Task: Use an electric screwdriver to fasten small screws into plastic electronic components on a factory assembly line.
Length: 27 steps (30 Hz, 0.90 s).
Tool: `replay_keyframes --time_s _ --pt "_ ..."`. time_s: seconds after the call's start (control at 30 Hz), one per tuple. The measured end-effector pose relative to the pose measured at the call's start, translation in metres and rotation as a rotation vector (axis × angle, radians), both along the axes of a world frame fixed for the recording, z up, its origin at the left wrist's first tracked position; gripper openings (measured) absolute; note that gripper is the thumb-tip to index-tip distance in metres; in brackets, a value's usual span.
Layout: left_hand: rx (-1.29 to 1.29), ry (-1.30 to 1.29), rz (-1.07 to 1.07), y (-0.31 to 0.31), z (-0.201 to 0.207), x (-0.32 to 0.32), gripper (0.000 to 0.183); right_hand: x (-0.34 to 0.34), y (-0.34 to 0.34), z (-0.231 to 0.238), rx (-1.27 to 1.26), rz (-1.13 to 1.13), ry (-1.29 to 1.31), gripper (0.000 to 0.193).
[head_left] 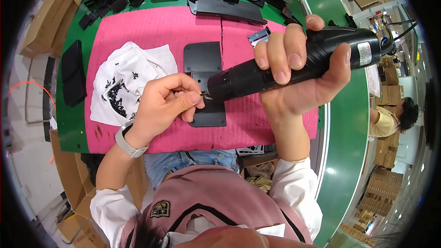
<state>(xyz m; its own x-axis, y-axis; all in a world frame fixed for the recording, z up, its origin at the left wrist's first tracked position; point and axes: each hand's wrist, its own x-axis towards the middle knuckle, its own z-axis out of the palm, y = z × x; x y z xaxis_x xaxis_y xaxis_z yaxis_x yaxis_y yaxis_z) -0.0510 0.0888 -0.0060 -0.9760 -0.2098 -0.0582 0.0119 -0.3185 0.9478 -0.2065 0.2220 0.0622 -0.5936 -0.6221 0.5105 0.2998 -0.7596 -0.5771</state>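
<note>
A black electric screwdriver (317,55) slants above a black plate (202,57), tip leftward and nearer the body, gripped in the right hand (301,96). The left hand (167,98) pinches closed at that tip, contents unclear. Pink mat (257,119) extends rightward; screws (118,103) on white cloth (154,59) lie left, black parts (229,9) along the bench's (71,126) far edge.

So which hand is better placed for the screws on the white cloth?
Likely the left hand: it's nearer the cloth, pinching just a small piece; the right hand grips the power driver.
</note>
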Motion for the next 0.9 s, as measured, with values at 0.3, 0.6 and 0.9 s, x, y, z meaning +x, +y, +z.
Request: replay_keyframes --time_s 0.3,0.6,0.9 --pt "-0.329 -0.23 0.258 -0.014 -0.004 -0.005 0.029 -0.022 0.001 -0.001 0.221 -0.053 0.43 0.041" --pt "-0.26 -0.285 0.139 -0.007 -0.003 -0.015 0.027 -0.011 -0.008 -0.003 0.3 -0.037 0.302 0.029" --pt "-0.219 -0.261 0.124 -0.009 -0.009 -0.017 0.022 -0.013 -0.017 -0.004 0.396 -0.012 0.519 0.031"
